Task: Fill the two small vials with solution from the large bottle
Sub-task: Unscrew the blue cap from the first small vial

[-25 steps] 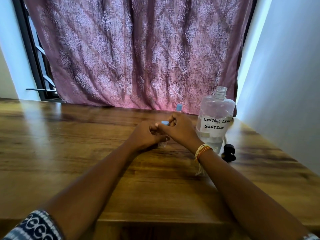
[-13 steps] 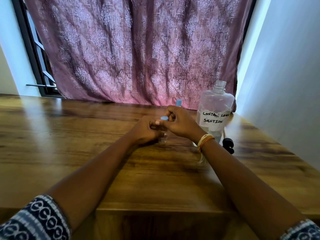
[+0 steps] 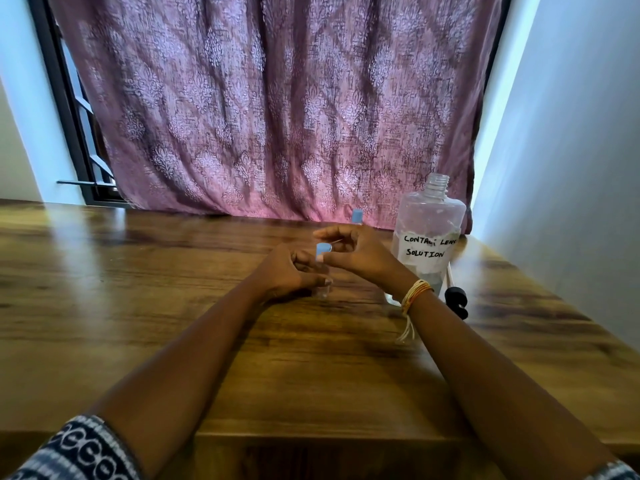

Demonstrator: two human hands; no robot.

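A small clear vial [image 3: 322, 289] with a light blue cap [image 3: 323, 249] stands on the wooden table [image 3: 138, 306]. My left hand [image 3: 289, 271] grips the vial's body. My right hand [image 3: 356, 252] pinches the blue cap from the right, its other fingers spread above. A second vial's blue cap [image 3: 357, 215] shows behind my right hand; its body is hidden. The large clear bottle [image 3: 429, 233], uncapped and labelled "contact lens solution", stands just right of my right hand with some liquid low inside.
A black bottle cap [image 3: 457, 301] lies on the table by the bottle's base, near my right wrist. A pink patterned curtain [image 3: 270, 109] hangs behind the table. A white wall [image 3: 571, 168] runs along the right, close to the table edge.
My right hand's fingers have shifted around the cap of the near vial, with the upper fingers now spread wider. The view has tilted slightly. The bottle has not moved.
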